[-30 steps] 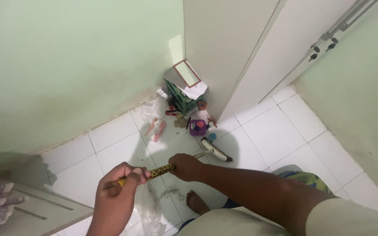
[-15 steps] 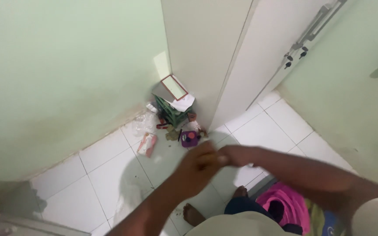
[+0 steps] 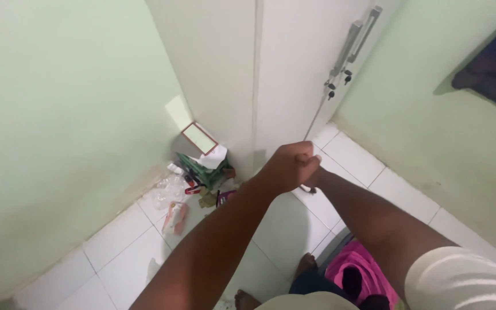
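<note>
Both hands were raised together in front of the white wardrobe (image 3: 294, 63). The left hand (image 3: 285, 166) was balled into a fist, fingers curled tight; the right hand (image 3: 312, 172) sat just behind it, mostly hidden, so the state of its fingers could not be told. No handle or tool was visible in either grip.

By judgement, the sweeping was unfinished: litter remained heaped in the corner of the tiled floor (image 3: 116, 235). Noted there: a green crate (image 3: 199, 169) bearing a red-framed rectangular mirror (image 3: 198, 138) and white paper, a crumpled clear plastic wrapper (image 3: 167, 188), a flat pink packet (image 3: 174, 217), and a purple item (image 3: 225, 196), partly hidden.
</note>
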